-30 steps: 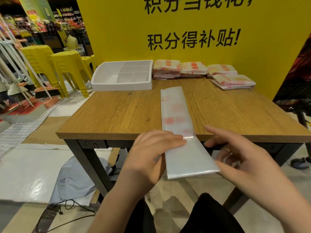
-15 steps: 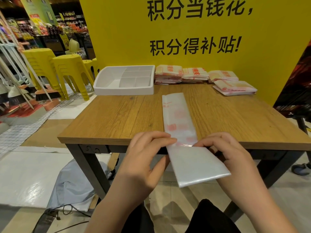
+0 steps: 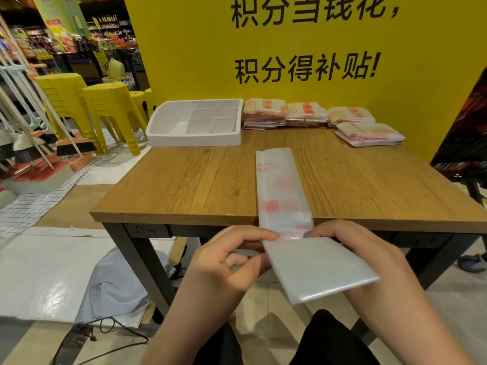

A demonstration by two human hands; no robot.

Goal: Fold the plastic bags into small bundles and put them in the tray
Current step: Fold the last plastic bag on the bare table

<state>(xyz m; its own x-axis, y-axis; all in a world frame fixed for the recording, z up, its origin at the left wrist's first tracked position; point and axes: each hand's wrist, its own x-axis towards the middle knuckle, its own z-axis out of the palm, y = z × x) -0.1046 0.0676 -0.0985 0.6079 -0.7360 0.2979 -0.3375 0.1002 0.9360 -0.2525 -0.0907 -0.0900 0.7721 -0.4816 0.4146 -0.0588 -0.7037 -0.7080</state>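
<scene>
Translucent white plastic bag (image 3: 282, 191), flattened into a long narrow strip, lying along the middle of the brown wooden desk (image 3: 184, 185). Long axis running from the far side straight to the near edge, tail end overhanging that edge toward the lap. Pinching the strip right at the near edge: left hand (image 3: 224, 264) gripping the left margin, fingers curled over, thumb under; right hand (image 3: 369, 256) gripping the right margin, partly hidden behind the overhang. Both equally near, one per side. Probably setting up the first cross fold, so folding along the long axis, away from the body. White compartmented plastic tray (image 3: 193, 140) sitting at the far left corner, holding no bundles yet; later needing a forward-left reach, left hand nearer.
</scene>
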